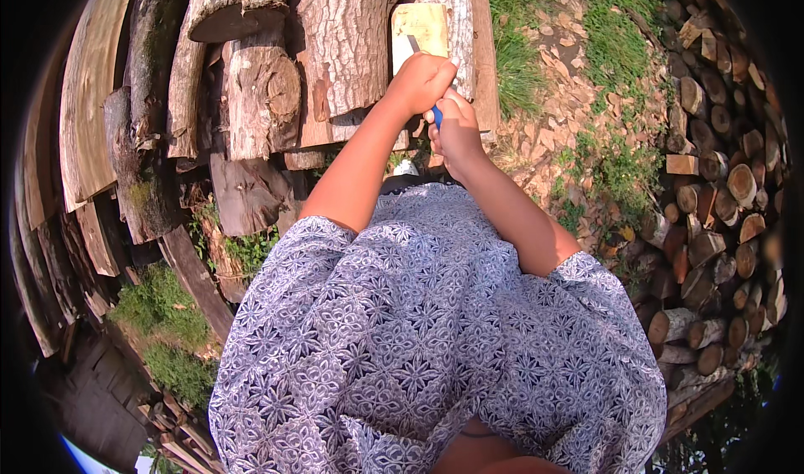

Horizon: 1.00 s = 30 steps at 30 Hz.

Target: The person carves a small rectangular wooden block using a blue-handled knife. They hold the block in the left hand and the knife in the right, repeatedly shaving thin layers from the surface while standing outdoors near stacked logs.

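Gripping left hand (425,82): curled into a fist, it sits foremost, close behind the grey blade (413,43); if your hold slips forward, your knuckles could run onto the edge or the wood.
Right hand (458,126): wrapped around the blue handle (437,116), just behind and to the right of your left; shoving harder from here than the front hand can steer would probably swing the tip sideways.
Blade angle: the steel juts ahead of your left fist, away from your body. How its edge meets the wood is too small to tell; held too steep it might dig in and jam, too flat it might skate.
Pale wood block (430,23): it lies just beyond your left fist, which partly hides its near end. Neither hand visibly pins it, so a strong push could slide it away or twist it.
Bark-covered log (352,38): left of your front hand, near the block; a stroke drifting that way could catch its rough side and jolt your wrist.
Leafy ground (557,97): right of both hands; if the block skids that way, it could drop off the wood.
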Tool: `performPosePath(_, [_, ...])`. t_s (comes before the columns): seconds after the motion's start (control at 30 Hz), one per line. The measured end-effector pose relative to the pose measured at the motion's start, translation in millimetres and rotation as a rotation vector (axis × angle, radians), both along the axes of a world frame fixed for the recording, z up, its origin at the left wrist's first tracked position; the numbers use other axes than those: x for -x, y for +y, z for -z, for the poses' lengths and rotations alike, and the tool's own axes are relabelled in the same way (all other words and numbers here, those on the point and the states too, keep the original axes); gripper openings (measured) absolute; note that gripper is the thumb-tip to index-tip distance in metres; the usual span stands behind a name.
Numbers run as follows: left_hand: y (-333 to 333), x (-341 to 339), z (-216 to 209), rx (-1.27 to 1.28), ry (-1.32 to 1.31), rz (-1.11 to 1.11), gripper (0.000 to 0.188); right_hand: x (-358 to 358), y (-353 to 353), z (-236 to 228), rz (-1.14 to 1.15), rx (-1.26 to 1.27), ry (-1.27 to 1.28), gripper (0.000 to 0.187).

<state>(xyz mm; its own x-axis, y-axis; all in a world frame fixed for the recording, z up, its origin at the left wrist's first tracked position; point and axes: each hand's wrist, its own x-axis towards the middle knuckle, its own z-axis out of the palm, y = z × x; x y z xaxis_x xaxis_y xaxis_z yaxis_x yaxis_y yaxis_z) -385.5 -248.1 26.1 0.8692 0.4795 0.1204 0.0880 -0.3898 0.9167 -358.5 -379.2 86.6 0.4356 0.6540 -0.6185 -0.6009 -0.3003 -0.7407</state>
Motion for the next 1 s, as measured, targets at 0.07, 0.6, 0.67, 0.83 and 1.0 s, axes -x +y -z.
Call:
performPosePath(0.07, [-2, 2, 1, 0.032, 0.011, -0.008, 0.050, 2, -4, 1, 0.001, -0.012, 0.003, 0.024])
performPosePath(0.6, [43, -37, 4, 0.027, 0.005, -0.096, 0.054, -41, 39, 0, -0.032, -0.061, 0.074, 0.016])
performPosePath(0.67, [32, -32, -1, 0.039, 0.011, -0.083, 0.053, -41, 32, -2, -0.053, -0.052, 0.066, 0.017])
performPosePath(0.83, [-1, -2, -15, 0.064, -0.004, -0.032, 0.049, -16, 0, -18, -0.076, -0.041, 0.052, 0.022])
performPosePath(1.0, [2, 2, 0, 0.082, 0.050, 0.016, 0.047, -9, -1, -8, -0.037, 0.003, 0.088, 0.025])
